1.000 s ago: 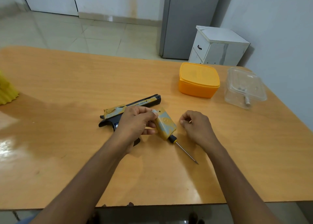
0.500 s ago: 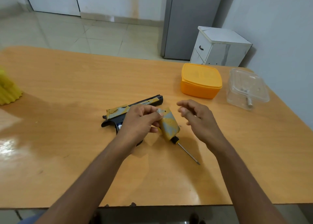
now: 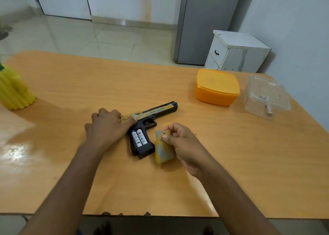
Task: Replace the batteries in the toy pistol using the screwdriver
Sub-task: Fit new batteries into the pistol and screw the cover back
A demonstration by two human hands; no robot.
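Toy pistol (image 3: 151, 114) lies flat on the wooden table (image 3: 71, 83), two batteries (image 3: 139, 138) exposed in its grip. Left hand (image 3: 106, 128) presses its rear, fingers spread; right hand (image 3: 181, 144) pinches the battery cover (image 3: 161, 151) just beside.

Grip cover (image 3: 162, 146) transferred, left hand to right hand (image 3: 181, 144).
Left hand (image 3: 108, 128) now flat on toy pistol (image 3: 151, 115); batteries (image 3: 139, 138) exposed; screwdriver no longer visible.
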